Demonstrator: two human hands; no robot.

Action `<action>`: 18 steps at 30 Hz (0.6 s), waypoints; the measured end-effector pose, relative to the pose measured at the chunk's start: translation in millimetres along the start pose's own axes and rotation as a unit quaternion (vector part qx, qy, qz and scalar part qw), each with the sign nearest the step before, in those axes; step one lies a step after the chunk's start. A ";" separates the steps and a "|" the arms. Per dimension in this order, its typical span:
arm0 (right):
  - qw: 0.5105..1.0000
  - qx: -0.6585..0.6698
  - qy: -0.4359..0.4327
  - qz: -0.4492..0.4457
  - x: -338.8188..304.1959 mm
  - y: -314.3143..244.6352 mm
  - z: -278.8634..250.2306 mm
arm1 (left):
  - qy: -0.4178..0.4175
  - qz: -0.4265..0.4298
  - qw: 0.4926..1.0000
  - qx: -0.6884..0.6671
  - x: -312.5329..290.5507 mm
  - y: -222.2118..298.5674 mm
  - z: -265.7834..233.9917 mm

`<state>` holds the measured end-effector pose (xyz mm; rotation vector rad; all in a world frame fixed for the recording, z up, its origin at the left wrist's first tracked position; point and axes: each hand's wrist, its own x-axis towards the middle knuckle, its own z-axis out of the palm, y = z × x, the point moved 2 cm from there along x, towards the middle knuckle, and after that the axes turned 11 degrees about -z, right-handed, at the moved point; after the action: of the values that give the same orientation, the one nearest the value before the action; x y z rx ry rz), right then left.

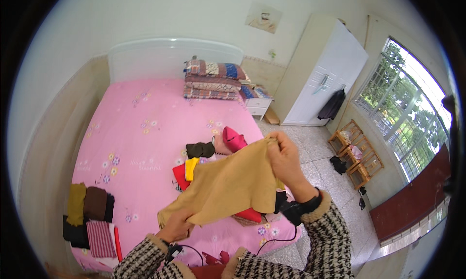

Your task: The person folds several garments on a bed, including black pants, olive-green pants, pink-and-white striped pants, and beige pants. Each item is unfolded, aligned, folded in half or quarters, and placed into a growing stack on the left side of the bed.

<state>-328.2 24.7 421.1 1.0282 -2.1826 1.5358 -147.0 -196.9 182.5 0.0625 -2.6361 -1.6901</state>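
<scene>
A tan garment (233, 182) is stretched at a slant above the bed, held at both ends; its exact kind does not show. Low at its left end, my left hand (176, 225) is closed on an edge. Higher up on the right, my right hand (287, 162) pinches the upper corner. Behind and beneath the garment lies a loose heap of clothes: a bright pink piece (234, 139), a dark olive piece (200, 149), a yellow piece (191, 169) and a red piece (179, 176). The cloth hides part of this heap.
Folded clothes, including a striped red-and-white piece (101, 238) and a mustard piece (76, 205), lie at the bed's left edge. Pillows (213, 80) are stacked by the headboard (145, 60). Wooden chairs (361, 165) stand under the window, beyond a white wardrobe (315, 70).
</scene>
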 end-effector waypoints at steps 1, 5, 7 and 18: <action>1.000 0.017 -0.004 0.019 -6.4 12.6 -0.5 | -0.057 -0.040 0.998 0.002 -6.0 -6.5 -4.6; 0.993 -0.114 -0.028 0.012 -38.9 69.7 5.6 | -0.038 -0.157 0.986 0.045 -31.7 -23.4 -8.1; 0.984 -0.161 -0.075 0.004 -63.1 99.3 14.8 | -0.036 -0.185 0.982 0.019 -35.3 -28.7 -7.2; 0.776 0.050 -0.629 -0.012 -230.9 117.0 175.9 | -0.316 -0.127 0.939 0.040 -17.5 -26.2 30.8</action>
<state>-216.1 -23.3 132.9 2.6518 -2.7217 0.9514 -129.6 -179.2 146.0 -0.1797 -3.2808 -1.9408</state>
